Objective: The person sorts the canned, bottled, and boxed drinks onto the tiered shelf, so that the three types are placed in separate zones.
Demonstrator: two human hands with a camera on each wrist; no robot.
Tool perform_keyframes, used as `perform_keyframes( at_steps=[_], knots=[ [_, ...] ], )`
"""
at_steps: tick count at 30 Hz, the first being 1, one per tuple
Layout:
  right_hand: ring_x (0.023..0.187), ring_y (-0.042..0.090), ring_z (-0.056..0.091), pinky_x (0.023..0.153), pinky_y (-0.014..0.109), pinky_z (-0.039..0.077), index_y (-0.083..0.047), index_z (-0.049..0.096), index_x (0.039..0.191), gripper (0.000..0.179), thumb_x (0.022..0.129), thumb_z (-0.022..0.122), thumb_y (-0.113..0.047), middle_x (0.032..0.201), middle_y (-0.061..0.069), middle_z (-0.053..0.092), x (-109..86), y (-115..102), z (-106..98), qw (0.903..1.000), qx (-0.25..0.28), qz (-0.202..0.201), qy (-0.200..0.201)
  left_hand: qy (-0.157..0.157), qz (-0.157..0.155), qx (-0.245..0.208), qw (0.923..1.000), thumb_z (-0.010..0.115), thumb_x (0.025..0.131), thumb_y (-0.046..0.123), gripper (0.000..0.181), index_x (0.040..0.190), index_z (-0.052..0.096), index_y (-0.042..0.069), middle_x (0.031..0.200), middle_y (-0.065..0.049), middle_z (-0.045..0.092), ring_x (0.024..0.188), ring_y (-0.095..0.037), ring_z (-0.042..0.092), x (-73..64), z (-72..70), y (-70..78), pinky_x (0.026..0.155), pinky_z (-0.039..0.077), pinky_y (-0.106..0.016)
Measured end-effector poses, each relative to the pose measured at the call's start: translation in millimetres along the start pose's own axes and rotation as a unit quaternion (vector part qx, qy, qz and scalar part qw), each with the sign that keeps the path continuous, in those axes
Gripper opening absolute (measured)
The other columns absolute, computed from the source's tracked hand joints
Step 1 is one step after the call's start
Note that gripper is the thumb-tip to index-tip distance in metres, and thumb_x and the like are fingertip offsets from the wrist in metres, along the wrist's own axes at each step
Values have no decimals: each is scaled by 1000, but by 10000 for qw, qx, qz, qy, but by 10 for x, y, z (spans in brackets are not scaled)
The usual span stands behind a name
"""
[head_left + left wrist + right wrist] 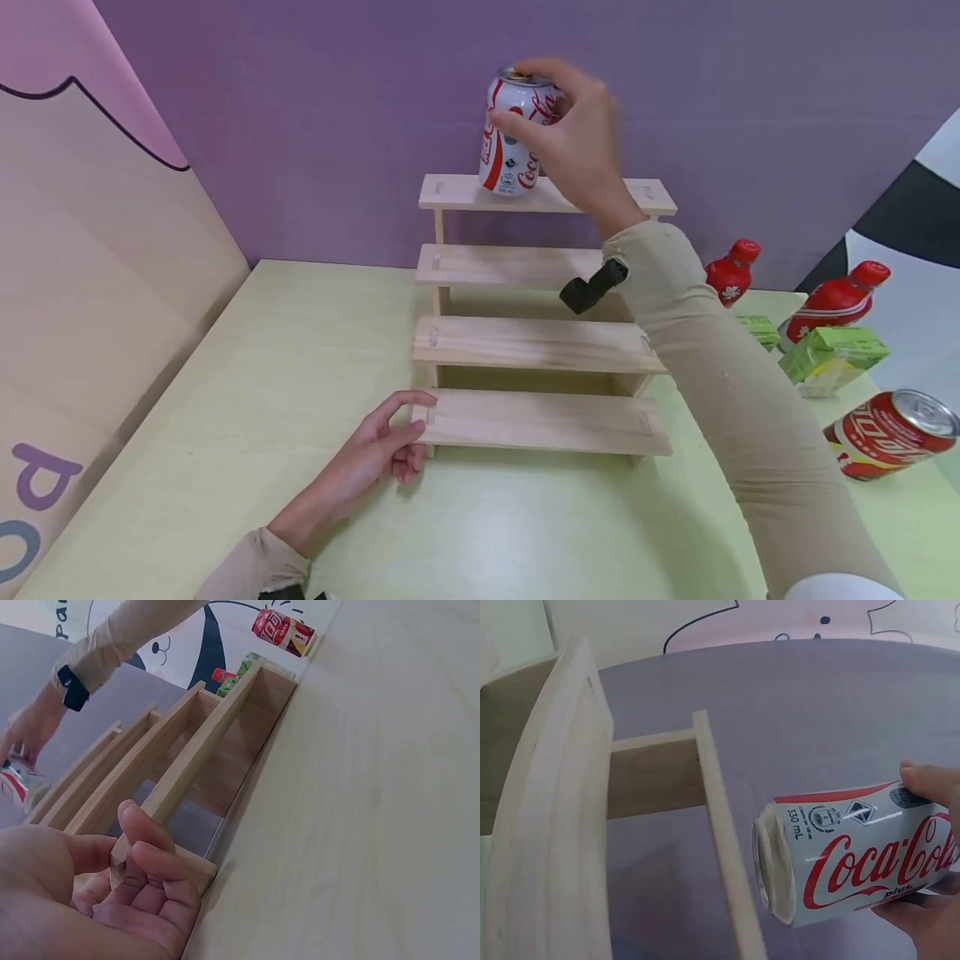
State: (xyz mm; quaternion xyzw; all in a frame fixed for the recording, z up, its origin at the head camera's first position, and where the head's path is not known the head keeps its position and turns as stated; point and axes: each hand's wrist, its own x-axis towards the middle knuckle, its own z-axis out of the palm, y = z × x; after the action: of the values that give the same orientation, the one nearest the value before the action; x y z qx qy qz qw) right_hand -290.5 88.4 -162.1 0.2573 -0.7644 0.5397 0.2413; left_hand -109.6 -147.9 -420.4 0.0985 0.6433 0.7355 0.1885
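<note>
My right hand (585,125) grips the upper part of a white and red Coca-Cola can (506,154), thumb on its front and fingers at the top and far side. The can is upright over the left half of the top step of a pale wooden four-step display rack (536,343). A narrow gap shows between its base and the top board (731,847) in the right wrist view. Down at the lowest step, my left hand (375,446) pinches the left end of the board (180,776) between thumb and fingers.
Right of the rack stand two red-capped bottles (832,302) (729,271), two green drink cartons (832,358) (759,331) and a red can (892,433). Behind the rack rises a purple backdrop (337,133). A printed panel (97,233) borders the table's left side.
</note>
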Motion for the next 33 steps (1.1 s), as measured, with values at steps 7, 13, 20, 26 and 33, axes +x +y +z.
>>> perform_keyframes(
  at_steps=[7,13,20,26,33],
  knots=[
    [101,11,62,85,26,54,-21,63,133,51,85,81,-30,124,0,63,75,235,120,9979,-609,237,25,-109,63,44,9999,52,105,24,38,141,41,16,71,-6,58,61,-15,53,8,18,-12,57,46,-24],
    [105,11,59,87,26,53,-18,55,139,56,89,77,-27,128,1,59,27,241,149,9978,-643,27,-159,-84,37,93,9999,51,106,25,38,141,41,16,72,-7,59,61,-16,53,-7,8,-11,57,46,-25],
    [115,10,57,95,28,51,-35,34,154,77,90,75,-34,142,-4,52,10,290,153,9929,-989,-21,-658,-8,-30,170,9999,51,106,27,37,141,42,20,73,-8,59,62,-17,54,-39,-61,-6,58,46,-25],
    [110,12,61,95,32,50,-51,11,155,87,91,70,-43,138,2,58,-56,311,188,9834,-1479,0,-1048,87,-137,163,9997,52,105,29,38,140,42,20,72,-9,58,64,-18,54,-88,-98,-57,59,47,-25],
    [126,16,53,106,37,42,-47,6,157,87,94,66,-40,153,-6,43,-219,318,127,9750,-1838,-456,-1160,149,-195,157,9996,51,106,28,36,140,42,21,71,-8,59,63,-17,53,-98,-143,-33,58,47,-25]
  ],
)
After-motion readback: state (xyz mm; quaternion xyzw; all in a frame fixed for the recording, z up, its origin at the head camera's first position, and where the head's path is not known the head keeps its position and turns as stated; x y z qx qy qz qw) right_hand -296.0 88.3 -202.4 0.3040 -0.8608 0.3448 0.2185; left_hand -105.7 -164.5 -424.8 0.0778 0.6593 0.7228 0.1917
